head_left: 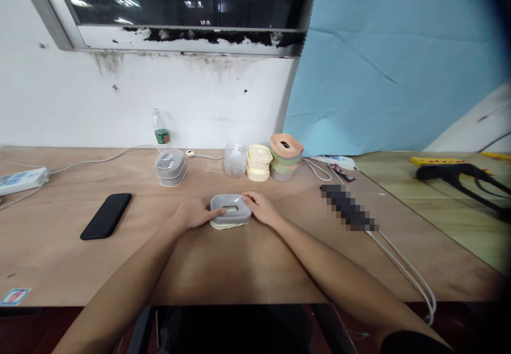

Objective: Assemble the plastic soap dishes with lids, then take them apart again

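Observation:
A grey rounded-square lid with an oval slot in its middle lies flat on the table in front of me. A cream-coloured rim shows beneath its near edge. My left hand grips the left side, its thumb stretched over the lid toward the slot and its other fingers partly hidden. At the right side, my right hand holds the far right corner with its fingertips on the rim.
Behind stand stacked grey boxes, clear containers, cream pieces and a stack of coloured lids. A bottle is by the wall. A phone lies left; a blurred dark object and cables lie right.

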`<act>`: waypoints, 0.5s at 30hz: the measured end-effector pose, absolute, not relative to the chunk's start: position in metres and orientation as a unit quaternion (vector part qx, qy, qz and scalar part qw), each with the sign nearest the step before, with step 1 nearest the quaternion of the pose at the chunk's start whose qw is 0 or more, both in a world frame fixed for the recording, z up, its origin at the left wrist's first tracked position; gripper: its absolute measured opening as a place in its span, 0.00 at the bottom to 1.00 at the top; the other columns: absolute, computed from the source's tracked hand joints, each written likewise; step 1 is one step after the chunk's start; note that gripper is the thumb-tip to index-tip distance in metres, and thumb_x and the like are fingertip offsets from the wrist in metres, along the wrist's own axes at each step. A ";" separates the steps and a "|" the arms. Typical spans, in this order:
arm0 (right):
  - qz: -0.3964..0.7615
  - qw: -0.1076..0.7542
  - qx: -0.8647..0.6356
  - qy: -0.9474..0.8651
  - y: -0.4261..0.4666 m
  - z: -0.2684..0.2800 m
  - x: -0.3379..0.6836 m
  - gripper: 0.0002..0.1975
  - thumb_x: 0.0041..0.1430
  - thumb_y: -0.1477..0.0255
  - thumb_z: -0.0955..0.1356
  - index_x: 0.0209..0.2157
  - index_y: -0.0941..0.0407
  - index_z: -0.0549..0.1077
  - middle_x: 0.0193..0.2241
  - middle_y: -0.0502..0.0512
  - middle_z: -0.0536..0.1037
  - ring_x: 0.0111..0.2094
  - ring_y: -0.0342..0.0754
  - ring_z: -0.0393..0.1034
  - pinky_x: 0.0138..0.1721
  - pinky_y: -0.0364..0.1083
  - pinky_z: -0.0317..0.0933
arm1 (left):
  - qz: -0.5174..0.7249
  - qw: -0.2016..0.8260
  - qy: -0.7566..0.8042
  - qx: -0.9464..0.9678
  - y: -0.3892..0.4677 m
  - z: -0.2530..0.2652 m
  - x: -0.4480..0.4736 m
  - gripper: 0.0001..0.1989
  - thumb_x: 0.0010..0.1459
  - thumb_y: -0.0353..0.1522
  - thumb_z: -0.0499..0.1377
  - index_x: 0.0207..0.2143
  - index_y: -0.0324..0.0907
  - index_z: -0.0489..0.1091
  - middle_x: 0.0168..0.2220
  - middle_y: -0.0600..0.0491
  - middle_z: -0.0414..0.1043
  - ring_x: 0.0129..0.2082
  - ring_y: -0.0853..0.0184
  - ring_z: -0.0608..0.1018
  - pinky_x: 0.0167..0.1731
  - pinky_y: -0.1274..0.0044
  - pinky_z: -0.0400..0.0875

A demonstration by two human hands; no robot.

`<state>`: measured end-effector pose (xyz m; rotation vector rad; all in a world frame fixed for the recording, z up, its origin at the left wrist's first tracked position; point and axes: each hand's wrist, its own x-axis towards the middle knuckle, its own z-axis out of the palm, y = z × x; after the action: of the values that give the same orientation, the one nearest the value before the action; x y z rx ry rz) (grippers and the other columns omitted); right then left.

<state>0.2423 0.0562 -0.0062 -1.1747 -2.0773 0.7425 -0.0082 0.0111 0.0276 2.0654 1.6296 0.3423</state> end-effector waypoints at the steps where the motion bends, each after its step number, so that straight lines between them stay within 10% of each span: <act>1: 0.285 0.318 -0.442 -0.788 0.056 -0.007 0.243 0.15 0.63 0.65 0.61 0.43 0.55 0.75 0.40 0.56 0.80 0.39 0.49 0.73 0.39 0.45 0.63 | 0.126 0.245 0.592 0.758 0.011 0.028 -0.009 0.31 0.50 0.60 0.49 0.33 0.45 0.74 0.28 0.53 0.76 0.28 0.62 0.76 0.26 0.76 0.61; 15: 0.254 0.297 -0.462 -0.796 0.059 -0.011 0.243 0.16 0.62 0.63 0.61 0.41 0.55 0.76 0.37 0.56 0.80 0.36 0.49 0.73 0.36 0.45 0.62 | 0.182 0.147 0.610 0.757 0.008 0.021 -0.003 0.26 0.59 0.51 0.49 0.50 0.45 0.67 0.40 0.50 0.74 0.37 0.61 0.76 0.34 0.74 0.66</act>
<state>0.2427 0.0586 -0.0112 -1.2291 -2.1155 0.6739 -0.0031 0.0081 0.0212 2.1790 1.7560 0.5240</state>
